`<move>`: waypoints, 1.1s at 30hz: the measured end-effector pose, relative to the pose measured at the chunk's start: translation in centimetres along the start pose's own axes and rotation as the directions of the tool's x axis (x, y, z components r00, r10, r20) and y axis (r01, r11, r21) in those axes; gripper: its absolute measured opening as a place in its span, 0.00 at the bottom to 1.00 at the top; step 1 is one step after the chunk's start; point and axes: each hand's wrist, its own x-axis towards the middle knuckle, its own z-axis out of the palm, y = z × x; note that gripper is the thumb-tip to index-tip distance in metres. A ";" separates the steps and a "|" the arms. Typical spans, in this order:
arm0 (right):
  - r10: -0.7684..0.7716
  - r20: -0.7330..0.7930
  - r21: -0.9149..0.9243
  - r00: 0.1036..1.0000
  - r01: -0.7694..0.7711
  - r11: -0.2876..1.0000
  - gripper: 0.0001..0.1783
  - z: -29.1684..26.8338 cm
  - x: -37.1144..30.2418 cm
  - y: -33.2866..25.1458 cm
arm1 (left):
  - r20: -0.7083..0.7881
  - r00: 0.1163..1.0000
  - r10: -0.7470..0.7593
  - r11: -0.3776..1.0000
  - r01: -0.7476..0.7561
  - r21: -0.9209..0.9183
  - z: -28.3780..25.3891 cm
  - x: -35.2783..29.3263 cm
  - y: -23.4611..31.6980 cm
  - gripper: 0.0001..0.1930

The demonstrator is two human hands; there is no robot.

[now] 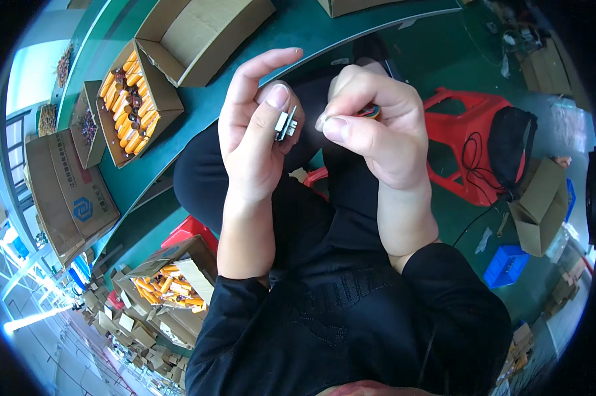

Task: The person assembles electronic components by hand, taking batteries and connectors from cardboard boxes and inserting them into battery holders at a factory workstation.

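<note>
Raised over my lap, my left hand (253, 125) grips a small circuit board (285, 127) between thumb and curled fingers, its index finger stretched upward. White connectors show on the board's face. To its right, and apart from it, my right hand (380, 122) pinches thin coloured wires (370, 112) between thumb and forefinger. The wires' tip lies at the pinch, mostly hidden by the fingers, and I cannot make out its end.
A green worktable (225, 82) carries a carton of orange cylindrical parts (130, 109) and an open cardboard box (205, 39). More orange parts (169, 287) fill a box at lower left. At right are a red stool (460, 142), a carton (539, 208) and a blue bin (506, 265).
</note>
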 end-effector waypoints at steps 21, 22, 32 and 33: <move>0.315 0.084 0.173 0.945 -0.325 0.930 0.03 0.6 -0.8 -1.9 | 0.085 0.984 0.157 0.986 -0.161 0.044 -0.1 -0.4 -0.5 0.22; 0.316 0.085 0.170 0.945 -0.326 0.930 0.03 0.5 -0.8 -1.8 | 0.088 0.984 0.152 0.986 -0.157 0.048 -0.1 -0.4 -0.4 0.22; 0.359 0.105 0.132 0.928 -0.370 0.919 0.03 -0.1 -0.8 -1.9 | 0.124 0.983 0.134 0.988 -0.142 0.057 -0.2 -0.3 -0.4 0.22; 0.371 0.112 0.126 0.922 -0.383 0.915 0.02 -0.2 -0.8 -1.9 | 0.129 0.983 0.132 0.989 -0.140 0.056 -0.2 -0.3 -0.4 0.22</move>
